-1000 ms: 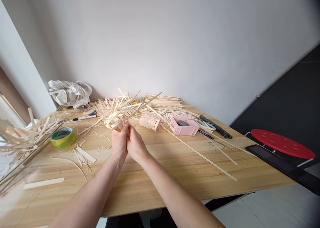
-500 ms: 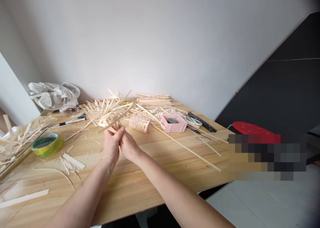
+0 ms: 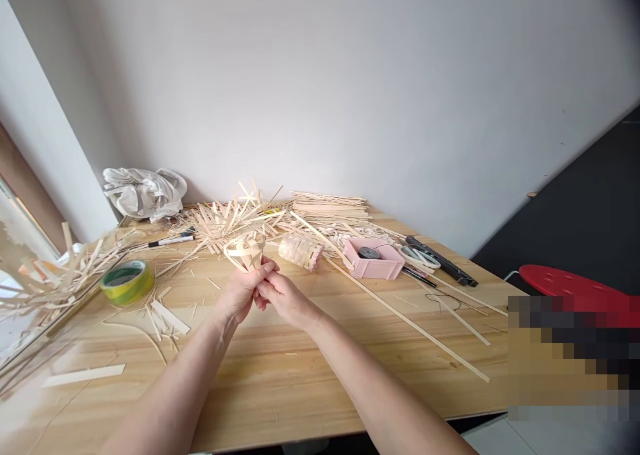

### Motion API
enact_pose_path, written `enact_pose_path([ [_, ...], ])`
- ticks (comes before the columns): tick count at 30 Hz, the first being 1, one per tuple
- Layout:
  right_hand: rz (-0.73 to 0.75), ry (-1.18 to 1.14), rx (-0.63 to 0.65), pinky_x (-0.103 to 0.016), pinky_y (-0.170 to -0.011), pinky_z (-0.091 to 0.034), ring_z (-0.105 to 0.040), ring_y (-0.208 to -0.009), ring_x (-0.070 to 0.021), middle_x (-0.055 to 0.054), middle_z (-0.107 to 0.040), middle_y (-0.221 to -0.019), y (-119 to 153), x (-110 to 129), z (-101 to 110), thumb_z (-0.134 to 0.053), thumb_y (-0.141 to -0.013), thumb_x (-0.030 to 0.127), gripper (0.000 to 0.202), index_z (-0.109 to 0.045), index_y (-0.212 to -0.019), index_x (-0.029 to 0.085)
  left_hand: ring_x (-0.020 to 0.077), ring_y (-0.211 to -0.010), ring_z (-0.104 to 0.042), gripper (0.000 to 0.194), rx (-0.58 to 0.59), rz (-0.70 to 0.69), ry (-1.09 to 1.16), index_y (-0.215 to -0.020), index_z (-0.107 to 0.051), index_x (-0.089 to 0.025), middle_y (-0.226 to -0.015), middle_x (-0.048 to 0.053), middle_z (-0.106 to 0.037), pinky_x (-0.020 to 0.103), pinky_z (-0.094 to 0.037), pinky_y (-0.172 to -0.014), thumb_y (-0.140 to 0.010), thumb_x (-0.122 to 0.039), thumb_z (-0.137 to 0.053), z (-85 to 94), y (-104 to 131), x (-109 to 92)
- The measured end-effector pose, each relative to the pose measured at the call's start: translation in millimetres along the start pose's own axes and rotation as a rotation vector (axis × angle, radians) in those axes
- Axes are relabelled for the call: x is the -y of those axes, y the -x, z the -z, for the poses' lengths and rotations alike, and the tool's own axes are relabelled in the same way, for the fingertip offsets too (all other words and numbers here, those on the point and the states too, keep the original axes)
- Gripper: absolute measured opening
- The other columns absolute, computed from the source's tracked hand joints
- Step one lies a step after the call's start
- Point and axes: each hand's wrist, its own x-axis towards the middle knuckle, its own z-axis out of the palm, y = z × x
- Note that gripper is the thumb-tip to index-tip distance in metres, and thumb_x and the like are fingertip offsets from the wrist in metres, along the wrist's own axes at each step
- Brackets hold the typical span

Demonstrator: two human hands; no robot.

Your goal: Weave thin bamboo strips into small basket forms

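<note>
Both hands are close together over the table, fingers closed round the lower end of a small woven piece of pale bamboo strips [image 3: 247,250]. Its strips loop and cross above the fingers. My left hand [image 3: 241,294] grips it from the left, thumb on top. My right hand [image 3: 286,296] presses in from the right, fingertips touching the left hand. The fingers hide the part they hold. Just beyond and to the right, a woven bamboo cylinder [image 3: 300,252] with a pinkish end lies on its side.
Loose bamboo strips [image 3: 220,222] pile up behind the hands. A pink crate [image 3: 377,269] holding a black spool stands right, beside scissors [image 3: 423,258] and a black tool [image 3: 443,262]. A tape roll [image 3: 127,283] and a pen [image 3: 173,240] lie left. A red stool [image 3: 575,285] stands beyond the table.
The view has turned left, so everything sits further right. The long strip ends that stuck out across the hands no longer show; the woven piece's looped strips now stand above the fingers.
</note>
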Motion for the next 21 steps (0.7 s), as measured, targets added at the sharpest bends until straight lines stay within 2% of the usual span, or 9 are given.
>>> enact_pose_path([
  [3, -0.067, 0.076, -0.048, -0.024, -0.056, -0.045, -0.054, -0.058, -0.01, 0.001, -0.052, -0.068, 2, 8, 1, -0.042, -0.086, 0.031, 0.019, -0.051, -0.077, 0.016, 0.0042, -0.032, -0.036, 0.034, -0.007, 0.046, 0.05, -0.073, -0.055, -0.015, -0.047, -0.006, -0.044, 0.015, -0.025, -0.029, -0.064, -0.046, -0.067, -0.4, -1, 1],
  [5, -0.078, 0.242, -0.096, -0.024, -0.056, -0.044, -0.055, -0.061, -0.0109, 0.0, -0.055, -0.071, 5, 16, 5, -0.044, -0.085, 0.03, 0.019, -0.055, -0.077, 0.016, 0.0051, -0.04, -0.041, 0.033, -0.041, 0.041, 0.088, -0.072, -0.057, -0.014, -0.053, -0.004, -0.049, 0.016, -0.029, -0.034, -0.061, -0.043, -0.069, -1.3, -1, 0],
  [9, 0.016, 0.595, -0.109, -0.023, -0.055, -0.038, -0.052, -0.057, -0.0109, 0.002, -0.055, -0.058, 13, 29, 22, -0.052, -0.082, 0.032, 0.028, -0.058, -0.06, 0.016, 0.0088, -0.059, -0.053, 0.027, -0.073, -0.043, 0.163, -0.067, -0.058, -0.014, -0.068, 0.001, -0.059, 0.019, -0.041, -0.052, -0.057, -0.033, -0.074, -3.2, -1, -3],
  [11, 0.075, 0.638, -0.158, -0.022, -0.052, -0.036, -0.049, -0.052, -0.0098, 0.003, -0.051, -0.051, 16, 33, 30, -0.053, -0.082, 0.031, 0.032, -0.056, -0.054, 0.016, 0.0089, -0.059, -0.053, 0.025, -0.052, -0.045, 0.174, -0.062, -0.055, -0.014, -0.063, 0.0, -0.058, 0.021, -0.042, -0.057, -0.059, -0.031, -0.073, -3.8, -1, -3],
  [13, 0.161, 0.627, -0.274, -0.022, -0.052, -0.037, -0.048, -0.051, -0.0095, 0.003, -0.05, -0.05, 18, 37, 35, -0.053, -0.082, 0.027, 0.031, -0.054, -0.052, 0.016, 0.0079, -0.054, -0.05, 0.026, -0.026, -0.03, 0.186, -0.058, -0.051, -0.015, -0.054, -0.003, -0.052, 0.022, -0.042, -0.058, -0.061, -0.032, -0.071, -4.3, -1, -2],
  [15, 0.27, 0.595, -0.399, -0.022, -0.054, -0.04, -0.051, -0.057, -0.0105, 0.001, -0.055, -0.06, 17, 42, 34, -0.056, -0.08, 0.022, 0.02, -0.056, -0.061, 0.017, 0.0063, -0.047, -0.044, 0.03, -0.008, -0.007, 0.214, -0.058, -0.046, -0.016, -0.048, -0.006, -0.045, 0.022, -0.041, -0.053, -0.063, -0.033, -0.07, -4.8, -1, 0],
  [17, 0.367, 0.57, -0.45, -0.023, -0.057, -0.043, -0.054, -0.066, -0.0119, -0.002, -0.058, -0.075, 15, 48, 30, -0.058, -0.077, 0.02, 0.003, -0.059, -0.075, 0.018, 0.0045, -0.042, -0.035, 0.031, 0.01, 0.004, 0.237, -0.063, -0.045, -0.017, -0.044, -0.009, -0.038, 0.02, -0.037, -0.048, -0.063, -0.034, -0.071, -5.8, 0, 1],
  [19, 0.433, 0.547, -0.401, -0.023, -0.06, -0.046, -0.056, -0.074, -0.013, -0.003, -0.059, -0.085, 11, 53, 25, -0.058, -0.077, 0.017, 0.014, -0.06, -0.09, 0.021, 0.003, -0.04, -0.029, 0.032, 0.032, -0.001, 0.24, -0.069, -0.046, -0.017, -0.044, -0.011, -0.034, 0.018, -0.034, -0.045, -0.063, -0.036, -0.071, -7.4, 1, 1],
  [21, 0.448, 0.524, -0.345, -0.023, -0.064, -0.047, -0.056, -0.078, -0.013, -0.002, -0.058, -0.085, 7, 58, 23, -0.056, -0.078, 0.014, 0.019, -0.06, -0.095, 0.022, 0.0024, -0.04, -0.027, 0.035, 0.048, -0.003, 0.228, -0.073, -0.047, -0.017, -0.045, -0.011, -0.032, 0.017, -0.032, -0.044, -0.063, -0.038, -0.072, -9.4, 1, 1],
])
